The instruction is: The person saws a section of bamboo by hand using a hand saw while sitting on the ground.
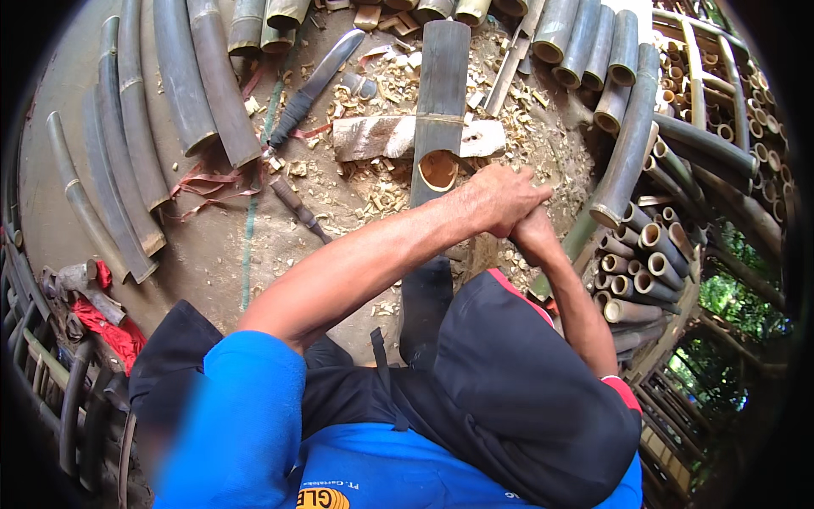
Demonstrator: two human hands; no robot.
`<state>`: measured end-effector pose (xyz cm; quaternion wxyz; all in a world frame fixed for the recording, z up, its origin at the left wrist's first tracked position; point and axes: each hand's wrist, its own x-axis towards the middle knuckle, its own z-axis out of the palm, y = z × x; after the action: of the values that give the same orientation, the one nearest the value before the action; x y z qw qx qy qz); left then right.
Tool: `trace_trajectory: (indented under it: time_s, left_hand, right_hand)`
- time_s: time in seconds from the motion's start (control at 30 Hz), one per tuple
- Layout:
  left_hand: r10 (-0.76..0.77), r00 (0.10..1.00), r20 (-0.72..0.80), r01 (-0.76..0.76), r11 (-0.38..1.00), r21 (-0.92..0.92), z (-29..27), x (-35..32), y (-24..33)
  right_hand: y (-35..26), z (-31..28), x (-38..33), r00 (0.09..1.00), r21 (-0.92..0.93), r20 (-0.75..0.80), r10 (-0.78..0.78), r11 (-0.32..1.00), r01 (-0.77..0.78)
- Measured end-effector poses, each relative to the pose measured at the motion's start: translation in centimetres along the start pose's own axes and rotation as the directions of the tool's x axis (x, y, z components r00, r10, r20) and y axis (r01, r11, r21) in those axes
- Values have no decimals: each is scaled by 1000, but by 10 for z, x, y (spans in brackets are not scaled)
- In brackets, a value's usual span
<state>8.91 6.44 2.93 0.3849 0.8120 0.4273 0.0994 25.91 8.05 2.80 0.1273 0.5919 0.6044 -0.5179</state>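
Observation:
My hands meet right of a dark bamboo tube (443,68) that lies across a pale wooden block (373,137). An oval opening (438,170) with a light rim is cut into the tube's side. My left hand (506,199) reaches across from the left, closed, just beside the opening. Below it, my right hand (534,231) is also closed, its fingers mostly hidden by the left. Whatever the two hands grip is out of sight behind them. The tube's lower part runs under my left forearm toward my legs.
Wood shavings (386,197) litter the ground. A large knife (315,85) with a wrapped handle lies at the upper left, and a wooden-handled tool (298,209) lies below it. Bamboo lengths (191,76) lie along the left; cut bamboo tubes (644,263) are stacked at the right.

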Motion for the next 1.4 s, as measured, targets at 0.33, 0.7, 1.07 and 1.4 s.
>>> trace_trajectory:
  time_s: [0.33,0.7,1.07,1.4]
  left_hand:
    - [-286,658,-696,-79,894,-441,-7,-17,-12]
    - [-483,57,-874,-190,854,-484,8,-32,-24]
    - [-331,772,-542,-78,797,-599,29,-45,20]
    - [-28,996,-89,-21,862,-506,-1,-63,-17]
  right_hand:
    - [-104,-60,39,857,-740,241,-455,486,465]
    - [-204,-15,48,703,-815,518,-487,-34,578]
    - [-66,-34,1,770,-410,596,-228,737,536]
    - [-71,26,-21,956,-252,288,-61,958,137]
